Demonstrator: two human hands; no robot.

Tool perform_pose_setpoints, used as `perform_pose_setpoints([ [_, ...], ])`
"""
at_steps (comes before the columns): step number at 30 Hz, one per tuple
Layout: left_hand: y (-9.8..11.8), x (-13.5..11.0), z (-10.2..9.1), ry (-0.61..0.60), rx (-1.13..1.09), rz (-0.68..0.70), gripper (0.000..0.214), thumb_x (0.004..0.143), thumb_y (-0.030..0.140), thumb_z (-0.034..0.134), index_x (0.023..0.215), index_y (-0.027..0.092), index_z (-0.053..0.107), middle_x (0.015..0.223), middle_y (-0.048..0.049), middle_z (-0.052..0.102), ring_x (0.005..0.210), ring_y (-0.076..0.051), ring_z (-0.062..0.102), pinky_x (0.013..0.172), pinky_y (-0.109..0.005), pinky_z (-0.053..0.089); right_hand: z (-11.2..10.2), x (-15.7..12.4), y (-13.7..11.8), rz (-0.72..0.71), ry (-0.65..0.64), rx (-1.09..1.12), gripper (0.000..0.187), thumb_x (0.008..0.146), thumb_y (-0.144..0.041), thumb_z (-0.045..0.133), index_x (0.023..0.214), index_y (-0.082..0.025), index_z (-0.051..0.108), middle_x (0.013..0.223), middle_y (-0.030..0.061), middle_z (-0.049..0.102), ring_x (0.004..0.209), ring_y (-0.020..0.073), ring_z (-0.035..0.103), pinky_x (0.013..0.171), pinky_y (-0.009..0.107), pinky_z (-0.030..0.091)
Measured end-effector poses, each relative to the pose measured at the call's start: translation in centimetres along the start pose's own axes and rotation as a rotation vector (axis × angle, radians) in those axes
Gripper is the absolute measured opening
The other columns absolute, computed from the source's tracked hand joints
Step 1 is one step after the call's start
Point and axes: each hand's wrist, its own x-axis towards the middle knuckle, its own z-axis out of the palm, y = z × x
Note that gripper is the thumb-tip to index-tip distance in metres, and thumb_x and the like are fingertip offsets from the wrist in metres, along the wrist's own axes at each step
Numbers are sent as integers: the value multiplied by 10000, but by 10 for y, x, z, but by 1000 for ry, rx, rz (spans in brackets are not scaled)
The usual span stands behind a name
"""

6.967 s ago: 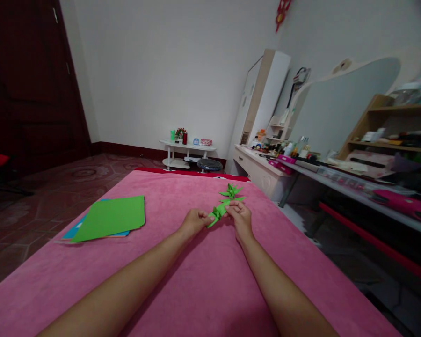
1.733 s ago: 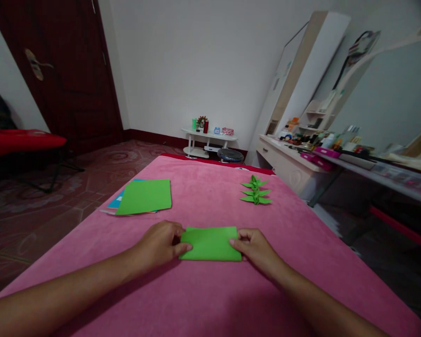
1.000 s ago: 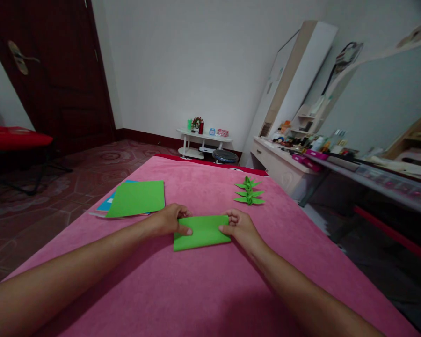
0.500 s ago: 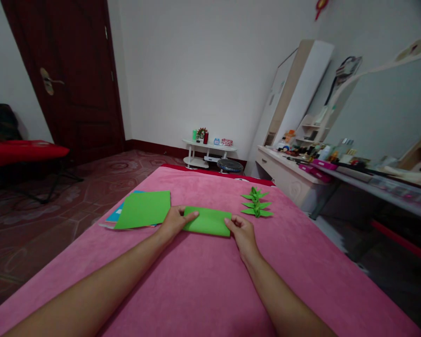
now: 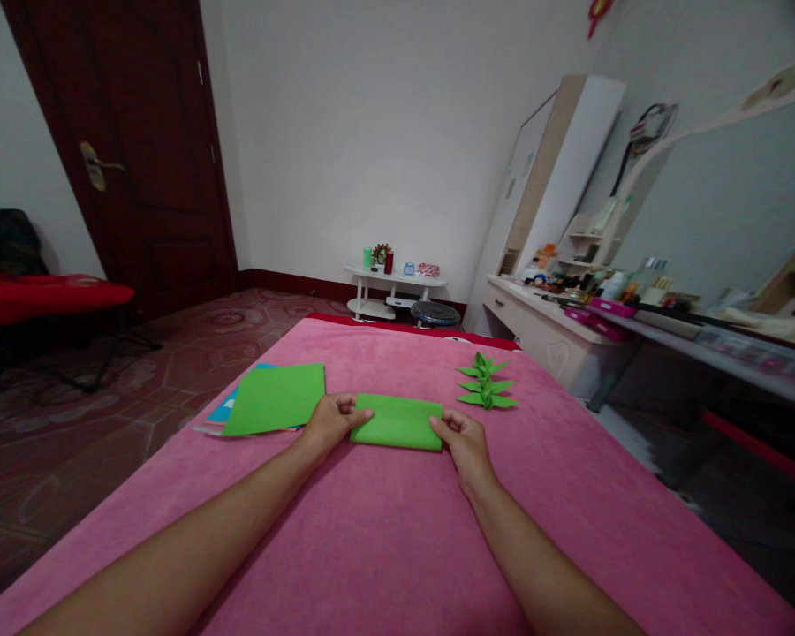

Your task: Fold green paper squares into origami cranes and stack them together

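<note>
A folded green paper (image 5: 397, 424), a wide rectangle, is held between my two hands above the pink cloth (image 5: 371, 539). My left hand (image 5: 331, 421) pinches its left end, thumb on the near face. At the right end, my right hand (image 5: 462, 435) grips the edge between thumb and bent fingers. Left of my left hand lies a stack of paper with a green sheet (image 5: 278, 397) on top and a blue sheet (image 5: 223, 410) showing beneath. Several folded green paper cranes (image 5: 486, 385) stand in a row beyond my right hand.
A white side table (image 5: 397, 276) with small items stands by the far wall. On the right is a dressing table (image 5: 549, 309) crowded with bottles. A red-covered chair (image 5: 53, 296) and a dark door (image 5: 125, 159) are on the left.
The folded paper and both hands have shifted very slightly to the right, with the same grip at both ends. The view has moved a little.
</note>
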Motion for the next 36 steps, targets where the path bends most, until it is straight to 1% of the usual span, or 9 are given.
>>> perform_pose_setpoints([
  [2,0,0,0,16,35,12,440,456,466,803,624,109,608,555,-12,609,461,-96,490,472,-210,348,0,-1,0,2,-2,4,282,614,-390,727,732,-140,673,686,38,653,609,174,557,571,266,418],
  [6,-2,1,0,23,60,24,446,470,494,784,566,126,551,496,21,545,433,-76,428,450,-200,297,0,-2,-2,5,7,2,263,615,-386,725,688,-140,663,632,21,625,576,162,528,539,252,390],
  [14,-7,4,-3,54,195,81,491,526,518,744,501,155,414,451,70,369,422,-47,288,437,-199,186,0,-1,-2,-13,30,0,274,677,-407,673,648,-136,649,584,-9,574,552,132,479,526,235,346],
  [16,-6,4,-4,65,226,104,489,540,524,732,496,155,415,451,71,348,426,-48,277,442,-203,177,0,-1,-3,-16,48,-3,270,671,-408,677,652,-140,655,589,-11,580,555,133,483,526,235,345],
  [19,-6,4,-5,66,241,122,469,549,523,723,510,149,442,457,69,355,437,-51,283,449,-202,184,-1,-1,-4,-12,72,-2,256,631,-398,708,653,-146,662,583,-11,593,544,135,492,518,236,350],
  [24,-8,5,-6,31,211,87,441,561,504,723,535,144,471,466,61,393,435,-55,308,446,-201,202,-1,-1,-4,8,77,14,265,577,-394,742,657,-152,667,612,13,628,557,154,528,522,248,391],
  [28,-6,3,-5,21,168,69,413,580,502,712,571,142,511,491,50,445,440,-64,359,452,-200,241,-1,-1,-5,13,78,19,285,594,-420,728,668,-151,666,628,22,631,566,160,532,519,248,395],
  [33,-1,-2,-2,17,173,62,420,595,516,703,574,134,530,494,38,464,444,-69,373,450,-199,244,-2,-1,-4,-11,104,11,292,653,-430,691,642,-143,637,562,-14,563,522,124,467,492,226,338],
  [36,1,-4,-1,13,185,62,441,606,542,685,558,132,530,490,32,465,445,-70,370,450,-201,242,-3,-1,-3,-23,112,6,285,675,-422,682,652,-142,636,569,-23,551,531,119,454,503,225,331],
])
